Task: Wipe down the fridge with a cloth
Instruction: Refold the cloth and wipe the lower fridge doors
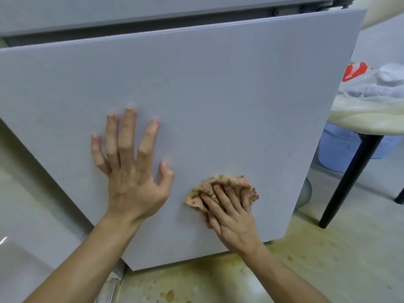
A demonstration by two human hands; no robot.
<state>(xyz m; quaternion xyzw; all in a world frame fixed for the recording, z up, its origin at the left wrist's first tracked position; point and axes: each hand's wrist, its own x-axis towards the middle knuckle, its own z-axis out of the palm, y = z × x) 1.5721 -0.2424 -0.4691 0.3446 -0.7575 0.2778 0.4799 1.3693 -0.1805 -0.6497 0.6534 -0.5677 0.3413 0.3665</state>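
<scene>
The pale grey lower door of the fridge [196,88] fills most of the head view. My left hand [131,171] rests flat on it with fingers spread and holds nothing. To its right, low on the door, my right hand [231,215] presses a bunched beige patterned cloth [218,184] against the surface. The cloth sticks out above and to the left of my fingers. Small dark specks dot the door to the right of the cloth.
A round table [367,121] with a black leg [349,180] stands at the right, with white fabric and a red and white bag [354,69] on it. A pale blue perforated basket [341,147] sits under it. The tiled floor [218,278] below the door is stained yellow-brown.
</scene>
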